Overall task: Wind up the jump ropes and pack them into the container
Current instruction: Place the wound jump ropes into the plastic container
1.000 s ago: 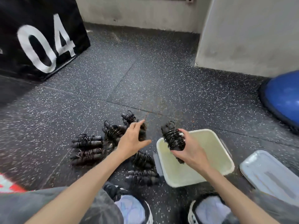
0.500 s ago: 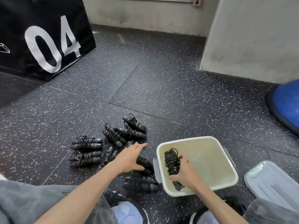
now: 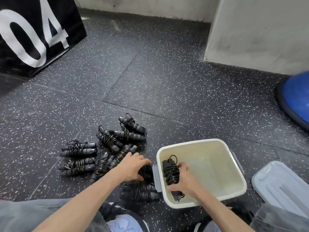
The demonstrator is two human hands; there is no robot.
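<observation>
Black rope bundle (image 3: 170, 171) in R grip (image 3: 185, 180) inside tub (image 3: 237, 166); L grip (image 3: 133, 166) on floor bundle (image 3: 147, 173).

I see a big black box (image 3: 33, 36) with a white 04 on it, far off on the speckled floor (image 3: 150, 81). A blue ball (image 3: 296, 97) sits by the gray wall (image 3: 259, 30).
</observation>
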